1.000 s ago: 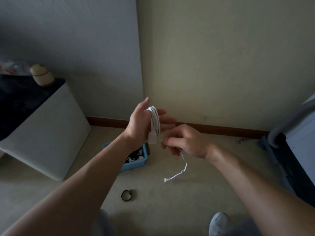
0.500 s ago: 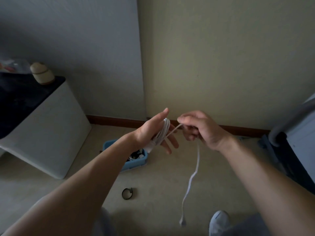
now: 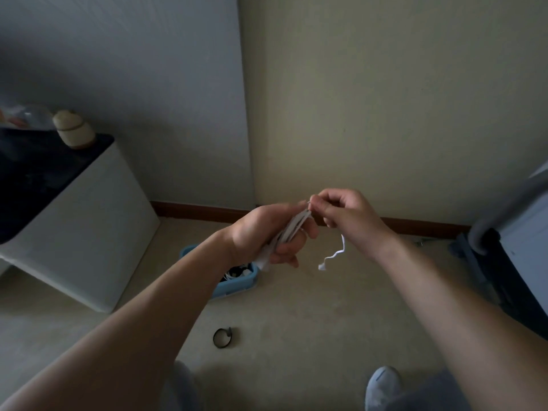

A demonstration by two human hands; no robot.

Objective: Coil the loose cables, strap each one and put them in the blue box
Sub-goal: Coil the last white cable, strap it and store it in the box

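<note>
Here, the left hand grips the coiled white cable, fingers curled round it; the right hand pinches its loose end. The blue box sits on the beige floor beside a white cabinet with a dark top surface, near the wall corner. A black strap lies nearby.

Blue box approx half behind forearm, contents too small; cable coil partly inside left hand
</note>
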